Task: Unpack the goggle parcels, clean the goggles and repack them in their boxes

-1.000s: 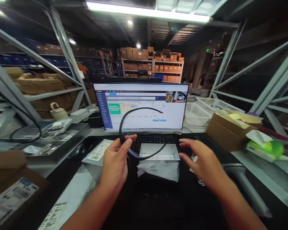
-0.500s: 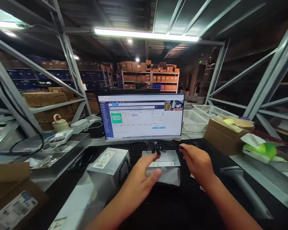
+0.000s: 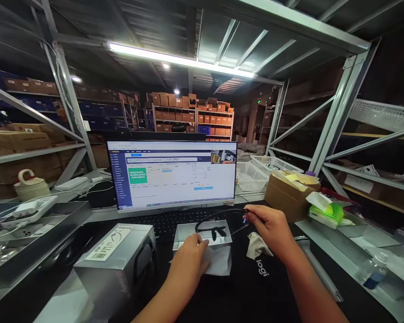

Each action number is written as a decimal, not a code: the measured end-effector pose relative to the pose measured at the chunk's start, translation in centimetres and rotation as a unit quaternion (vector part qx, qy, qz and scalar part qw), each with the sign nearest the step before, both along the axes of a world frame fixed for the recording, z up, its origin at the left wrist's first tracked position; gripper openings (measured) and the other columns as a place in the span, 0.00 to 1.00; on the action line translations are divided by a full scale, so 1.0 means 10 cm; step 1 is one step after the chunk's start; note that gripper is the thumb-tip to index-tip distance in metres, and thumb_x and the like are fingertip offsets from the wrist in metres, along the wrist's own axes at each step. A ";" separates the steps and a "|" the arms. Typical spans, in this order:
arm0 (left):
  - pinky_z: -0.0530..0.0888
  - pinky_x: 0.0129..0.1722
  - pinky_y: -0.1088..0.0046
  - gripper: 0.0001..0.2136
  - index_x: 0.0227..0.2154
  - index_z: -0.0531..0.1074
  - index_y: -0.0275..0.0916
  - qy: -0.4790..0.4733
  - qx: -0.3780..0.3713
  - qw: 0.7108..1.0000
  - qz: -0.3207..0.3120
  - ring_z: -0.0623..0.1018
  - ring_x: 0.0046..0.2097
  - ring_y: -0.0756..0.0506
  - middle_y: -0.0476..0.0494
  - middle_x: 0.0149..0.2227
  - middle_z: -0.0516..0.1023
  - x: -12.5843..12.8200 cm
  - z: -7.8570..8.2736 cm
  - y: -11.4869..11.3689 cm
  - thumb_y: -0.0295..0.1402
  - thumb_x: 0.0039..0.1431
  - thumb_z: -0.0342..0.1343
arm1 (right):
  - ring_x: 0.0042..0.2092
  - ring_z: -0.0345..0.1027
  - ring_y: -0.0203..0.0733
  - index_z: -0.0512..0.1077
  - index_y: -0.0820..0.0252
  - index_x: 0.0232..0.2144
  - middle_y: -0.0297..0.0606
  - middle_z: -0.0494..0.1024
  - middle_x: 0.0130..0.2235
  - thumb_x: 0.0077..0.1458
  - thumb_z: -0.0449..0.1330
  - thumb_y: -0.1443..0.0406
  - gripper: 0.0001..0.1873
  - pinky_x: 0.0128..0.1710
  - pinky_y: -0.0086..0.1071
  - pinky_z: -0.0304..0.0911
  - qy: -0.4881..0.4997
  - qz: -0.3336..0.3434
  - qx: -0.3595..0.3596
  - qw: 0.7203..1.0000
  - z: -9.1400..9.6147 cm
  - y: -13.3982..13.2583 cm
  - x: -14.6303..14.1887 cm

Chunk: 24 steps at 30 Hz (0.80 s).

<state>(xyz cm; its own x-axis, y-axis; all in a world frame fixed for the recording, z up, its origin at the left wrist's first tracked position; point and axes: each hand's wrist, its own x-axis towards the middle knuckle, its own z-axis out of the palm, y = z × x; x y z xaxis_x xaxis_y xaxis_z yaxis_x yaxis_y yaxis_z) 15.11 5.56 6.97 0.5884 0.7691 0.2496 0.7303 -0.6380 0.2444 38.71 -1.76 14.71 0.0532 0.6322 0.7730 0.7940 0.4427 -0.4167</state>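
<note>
A thin black curved band (image 3: 215, 215), like a neckband headset, lies partly in a small open grey box tray (image 3: 182, 234) on a black desk mat. My right hand (image 3: 267, 229) pinches the band's right end just past the tray's right edge. My left hand (image 3: 190, 258) rests with curled fingers on the tray's near edge and on the white wrapping sheet (image 3: 220, 264) under it. A grey product box (image 3: 116, 264) with a white label stands at the left of my left forearm.
A lit monitor (image 3: 173, 175) and black keyboard (image 3: 158, 220) stand behind the tray. A crumpled white paper (image 3: 256, 246) lies by my right wrist. A cardboard box (image 3: 289, 193), white baskets (image 3: 252, 175) and a green-white packet (image 3: 325, 211) sit at right. A metal tray with cables (image 3: 27, 215) is at left.
The band has gone from my raised left hand down into the tray. My right hand has taken its right end, and my left hand has dropped to the tray's near edge. The camera tilted and shifted.
</note>
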 end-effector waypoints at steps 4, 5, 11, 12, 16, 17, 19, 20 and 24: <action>0.75 0.48 0.61 0.20 0.48 0.75 0.44 0.023 -0.013 1.000 -0.011 0.77 0.52 0.35 0.36 0.53 0.75 0.03 -0.06 0.06 0.23 0.51 0.62 | 0.38 0.80 0.46 0.81 0.52 0.40 0.37 0.85 0.37 0.62 0.59 0.65 0.10 0.40 0.36 0.75 -0.004 0.037 -0.013 0.999 -0.01 0.02 -0.01; 0.75 0.48 0.61 0.21 0.49 0.75 0.44 0.026 -0.012 0.999 -0.017 0.77 0.52 0.35 0.35 0.54 0.74 0.04 -0.06 0.07 0.23 0.51 0.62 | 0.38 0.80 0.45 0.81 0.52 0.40 0.37 0.85 0.37 0.62 0.59 0.65 0.10 0.40 0.36 0.75 -0.007 0.043 -0.012 0.999 -0.01 0.02 -0.02; 0.77 0.43 0.65 0.19 0.44 0.78 0.46 0.026 0.006 0.995 -0.096 0.81 0.43 0.39 0.39 0.49 0.78 0.09 0.03 0.16 0.18 0.53 0.57 | 0.42 0.80 0.46 0.81 0.53 0.42 0.38 0.85 0.40 0.63 0.58 0.66 0.11 0.44 0.37 0.75 -0.021 0.031 0.003 0.999 -0.01 0.00 -0.05; 0.77 0.44 0.65 0.18 0.42 0.79 0.47 0.019 0.010 0.994 -0.111 0.81 0.44 0.39 0.40 0.48 0.79 0.08 0.04 0.17 0.19 0.54 0.56 | 0.42 0.80 0.46 0.81 0.53 0.42 0.38 0.85 0.40 0.63 0.58 0.65 0.11 0.44 0.38 0.75 -0.022 0.025 0.002 0.999 -0.01 0.00 -0.05; 0.76 0.49 0.64 0.17 0.38 0.79 0.45 -0.006 0.022 0.990 -0.137 0.79 0.50 0.38 0.41 0.48 0.80 0.06 -0.01 0.21 0.17 0.52 0.57 | 0.42 0.80 0.47 0.81 0.54 0.41 0.39 0.85 0.40 0.63 0.58 0.65 0.11 0.45 0.39 0.75 -0.023 0.009 0.001 1.000 0.01 -0.03 -0.03; 0.76 0.50 0.63 0.17 0.38 0.79 0.43 -0.011 0.026 0.991 -0.133 0.79 0.51 0.37 0.39 0.50 0.79 0.06 -0.04 0.22 0.16 0.50 0.58 | 0.42 0.81 0.47 0.81 0.54 0.41 0.39 0.85 0.40 0.63 0.58 0.65 0.11 0.45 0.39 0.75 -0.023 0.006 0.002 1.000 0.02 -0.04 -0.03; 0.74 0.53 0.59 0.16 0.38 0.78 0.40 -0.023 0.033 0.992 -0.116 0.78 0.52 0.35 0.36 0.55 0.76 0.05 -0.11 0.24 0.17 0.47 0.59 | 0.41 0.81 0.47 0.81 0.54 0.40 0.39 0.85 0.39 0.63 0.58 0.65 0.11 0.44 0.38 0.76 -0.023 0.004 0.007 1.000 0.03 -0.04 -0.03; 0.74 0.54 0.56 0.16 0.38 0.78 0.39 -0.028 0.036 0.993 -0.106 0.77 0.53 0.34 0.35 0.57 0.74 0.05 -0.15 0.26 0.17 0.46 0.60 | 0.41 0.81 0.46 0.81 0.54 0.40 0.39 0.85 0.39 0.63 0.58 0.66 0.11 0.44 0.38 0.76 -0.024 0.005 0.011 1.000 0.03 -0.04 -0.04; 0.73 0.54 0.50 0.10 0.31 0.77 0.39 -0.051 0.037 0.995 -0.081 0.78 0.51 0.33 0.36 0.55 0.76 0.06 -0.23 0.29 0.19 0.49 0.56 | 0.41 0.80 0.44 0.80 0.56 0.41 0.39 0.85 0.40 0.63 0.58 0.68 0.10 0.44 0.34 0.76 -0.043 0.023 0.018 0.999 0.04 -0.03 -0.07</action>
